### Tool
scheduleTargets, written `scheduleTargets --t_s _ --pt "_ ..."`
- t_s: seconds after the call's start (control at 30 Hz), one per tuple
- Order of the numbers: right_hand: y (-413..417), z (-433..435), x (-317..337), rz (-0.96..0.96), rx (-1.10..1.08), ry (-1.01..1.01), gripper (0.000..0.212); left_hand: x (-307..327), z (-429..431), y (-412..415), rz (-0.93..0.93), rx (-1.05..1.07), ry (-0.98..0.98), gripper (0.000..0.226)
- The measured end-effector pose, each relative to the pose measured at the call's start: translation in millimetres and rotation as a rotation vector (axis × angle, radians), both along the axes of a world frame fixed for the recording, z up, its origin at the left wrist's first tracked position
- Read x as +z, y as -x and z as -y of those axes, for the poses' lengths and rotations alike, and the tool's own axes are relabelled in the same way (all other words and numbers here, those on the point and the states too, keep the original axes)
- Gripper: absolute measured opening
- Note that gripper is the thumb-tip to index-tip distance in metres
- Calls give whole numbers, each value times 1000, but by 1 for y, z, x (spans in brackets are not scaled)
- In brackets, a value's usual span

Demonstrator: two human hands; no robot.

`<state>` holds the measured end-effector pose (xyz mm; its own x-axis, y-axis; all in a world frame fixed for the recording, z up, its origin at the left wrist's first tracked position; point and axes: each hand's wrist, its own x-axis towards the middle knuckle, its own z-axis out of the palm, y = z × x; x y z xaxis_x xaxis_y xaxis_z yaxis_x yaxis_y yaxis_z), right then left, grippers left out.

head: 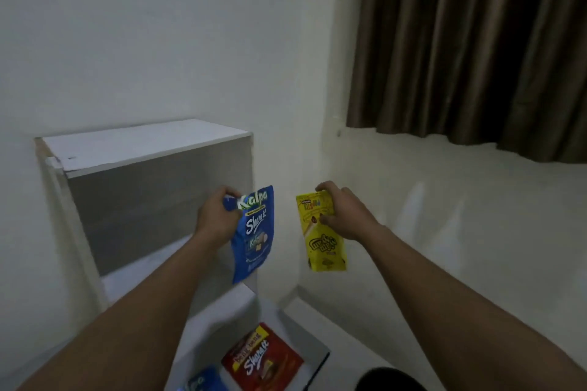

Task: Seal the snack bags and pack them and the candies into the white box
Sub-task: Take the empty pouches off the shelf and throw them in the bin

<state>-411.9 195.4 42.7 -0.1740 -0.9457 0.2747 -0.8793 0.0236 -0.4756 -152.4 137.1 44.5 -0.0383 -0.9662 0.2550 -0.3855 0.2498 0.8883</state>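
White cabinet (149, 149) blocks the left; space to its right is open.

A home room: brown curtain (476, 41) at two o'clock, bare white wall (158, 25) at eleven, white cabinet (143, 143) at nine.

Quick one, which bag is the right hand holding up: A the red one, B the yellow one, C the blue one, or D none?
B: the right hand grips the yellow bag near its top; the left hand holds the blue bag.

"Kalpa Share it" on blue bag (254, 233), "Share it" on red bag (262, 355)
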Motion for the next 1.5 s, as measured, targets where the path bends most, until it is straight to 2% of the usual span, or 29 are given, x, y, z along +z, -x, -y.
scheduleTargets --t_s 0.17,0.37,0.57,0.8,1.0,1.3,1.5 --pt "56 -50 -19 10 -176 -20 54 -15 -11 66 52 -212 -39 48" --pt "121 -91 -60 68 -324 -72 54 -50 -12 143 49 -304 -96 43" --pt "189 -111 -137 164 -458 -120 53 -116 -11 230 94 -393 -179 39" --pt "267 -115 -259 280 -575 -195 53 -228 -7 320 190 -432 -278 38" --pt "319 -107 -397 366 -618 -295 50 -366 7 384 245 -410 -378 39" --pt "340 -82 -593 459 -646 -419 46 -559 21 432 315 -337 -488 37" --pt "336 -72 -676 496 -633 -455 45 -649 20 445 359 -332 -536 37"
